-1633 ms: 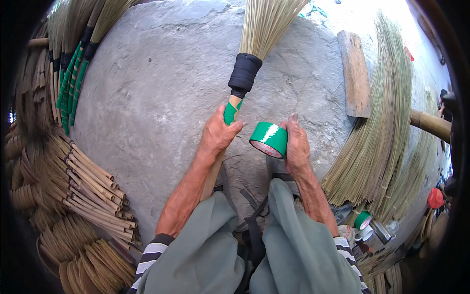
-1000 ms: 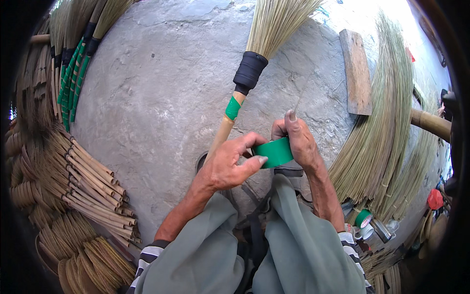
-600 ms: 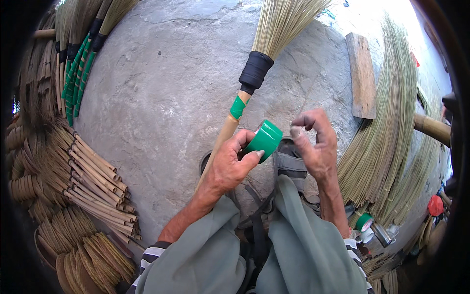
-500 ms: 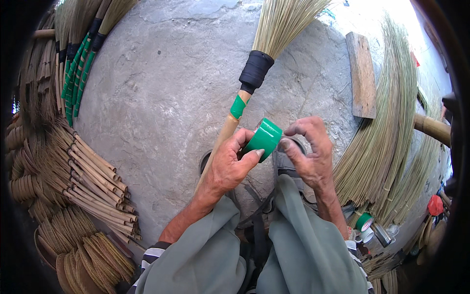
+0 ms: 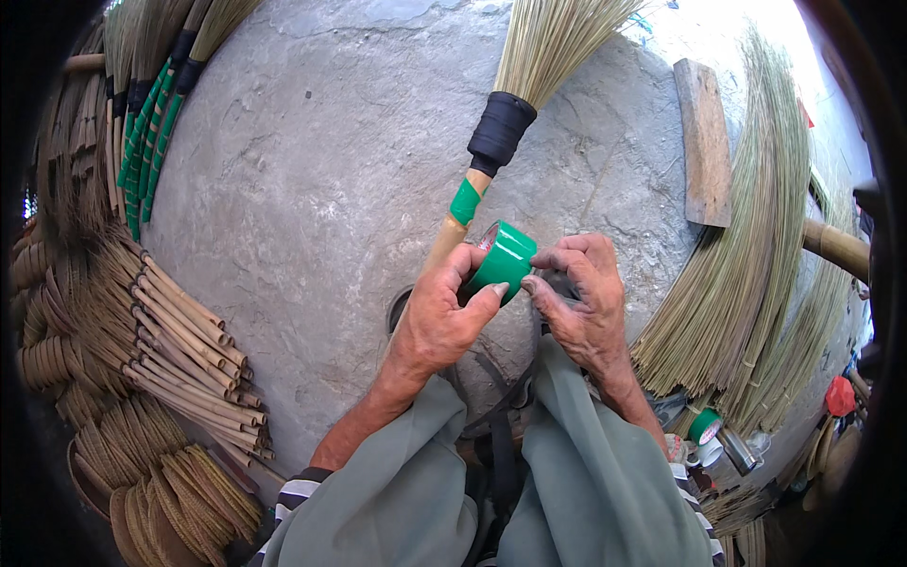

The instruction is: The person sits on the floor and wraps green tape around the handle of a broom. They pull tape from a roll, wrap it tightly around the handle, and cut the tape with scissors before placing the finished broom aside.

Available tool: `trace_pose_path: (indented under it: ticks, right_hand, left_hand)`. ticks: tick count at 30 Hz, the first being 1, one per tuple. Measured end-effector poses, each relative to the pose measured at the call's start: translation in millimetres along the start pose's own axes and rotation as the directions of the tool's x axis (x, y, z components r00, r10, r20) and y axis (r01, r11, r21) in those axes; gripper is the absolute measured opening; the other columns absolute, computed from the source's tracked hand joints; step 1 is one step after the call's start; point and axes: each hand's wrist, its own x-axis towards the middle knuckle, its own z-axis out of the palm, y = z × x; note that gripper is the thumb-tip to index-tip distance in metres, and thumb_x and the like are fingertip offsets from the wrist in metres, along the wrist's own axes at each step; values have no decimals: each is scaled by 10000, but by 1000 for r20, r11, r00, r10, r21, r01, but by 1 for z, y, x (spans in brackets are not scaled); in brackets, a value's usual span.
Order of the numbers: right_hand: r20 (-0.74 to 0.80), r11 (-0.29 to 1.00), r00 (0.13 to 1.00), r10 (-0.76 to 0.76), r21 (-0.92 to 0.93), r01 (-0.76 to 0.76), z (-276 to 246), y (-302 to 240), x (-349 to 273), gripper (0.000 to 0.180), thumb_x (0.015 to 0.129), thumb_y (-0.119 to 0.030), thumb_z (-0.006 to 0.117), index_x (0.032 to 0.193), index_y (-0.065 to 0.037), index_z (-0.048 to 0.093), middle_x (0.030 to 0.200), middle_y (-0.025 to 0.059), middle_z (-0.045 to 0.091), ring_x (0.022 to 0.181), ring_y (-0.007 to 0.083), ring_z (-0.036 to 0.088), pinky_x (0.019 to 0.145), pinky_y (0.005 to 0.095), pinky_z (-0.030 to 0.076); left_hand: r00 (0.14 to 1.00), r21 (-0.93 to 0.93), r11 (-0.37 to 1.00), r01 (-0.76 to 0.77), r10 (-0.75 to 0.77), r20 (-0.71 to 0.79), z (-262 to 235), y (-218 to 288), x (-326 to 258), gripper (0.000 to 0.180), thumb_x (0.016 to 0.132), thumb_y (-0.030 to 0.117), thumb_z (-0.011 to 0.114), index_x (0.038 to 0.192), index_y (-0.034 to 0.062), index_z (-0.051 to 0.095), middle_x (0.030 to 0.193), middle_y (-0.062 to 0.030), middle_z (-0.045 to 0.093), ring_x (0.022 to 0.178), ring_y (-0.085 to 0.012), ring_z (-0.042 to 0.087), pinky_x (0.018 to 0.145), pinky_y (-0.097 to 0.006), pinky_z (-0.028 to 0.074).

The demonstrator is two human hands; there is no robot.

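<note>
My left hand (image 5: 439,312) is closed round a roll of green tape (image 5: 508,257), gripping it between thumb and fingers. From the other side, my right hand (image 5: 588,300) brings its bent forefinger and thumb against the roll's right edge. A broom (image 5: 557,47) lies slanting away from me, its stick (image 5: 448,242) passing behind my left hand. Black wrapping (image 5: 502,130) binds the bristles to the stick. Just below it, a short band of green tape (image 5: 465,201) goes round the stick. The stick's lower end is hidden by my left hand and arm.
Several finished brooms (image 5: 156,132) with green-striped handles stand at the far left, above a stack of cane-handled bundles (image 5: 189,345) and coiled braids (image 5: 189,491). On the right lie a wooden block (image 5: 704,142), long loose bristles (image 5: 737,283) and another green tape roll (image 5: 704,426).
My right hand has moved left so its fingertips meet the roll's edge. My left hand has turned the roll slightly. The broom has shifted a little to the right.
</note>
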Motion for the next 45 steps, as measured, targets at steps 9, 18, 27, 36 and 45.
trace_pose_path:
  ticks: [9,18,27,36,45]
  right_hand:
    - [33,973,993,-114,-200,119,9,-2,-2,241,820,-34,807,1040,-59,710,1038,114,616,987,336,592,882,471,470]
    - [-27,971,995,-94,-221,85,13,1,-3,221,849,-7,766,1023,-21,630,1021,164,582,967,379,566,863,493,468]
    - [-31,905,936,350,270,-329,16,6,-18,171,1016,-129,724,1088,-2,636,991,92,576,866,193,587,778,350,505]
    - [174,895,947,270,316,-313,20,-2,-15,282,988,-215,804,1112,3,673,951,69,588,816,171,579,740,333,495]
    - [184,938,959,216,233,-256,17,-6,-14,233,950,-146,818,1048,2,667,950,80,591,823,189,579,746,344,496]
  left_hand:
    - [999,152,988,33,-36,17,-3,2,-3,212,1033,76,703,1231,17,653,1058,-20,706,948,-72,624,849,-273,535]
    - [1000,253,968,5,-12,24,2,11,-7,211,997,114,718,1180,22,669,966,-41,704,881,-99,624,795,-304,533]
    - [999,-97,995,24,-21,33,1,-6,-2,194,1087,155,606,1210,11,647,1046,-32,698,935,-94,634,869,-298,539]
    - [1000,-218,976,-4,4,-1,7,-9,0,214,1091,145,530,1192,-2,648,1062,-53,700,987,-113,661,927,-331,562]
    - [999,-248,968,43,-47,-11,4,-17,0,210,1057,167,535,1118,6,656,1041,-57,698,977,-123,679,954,-353,584]
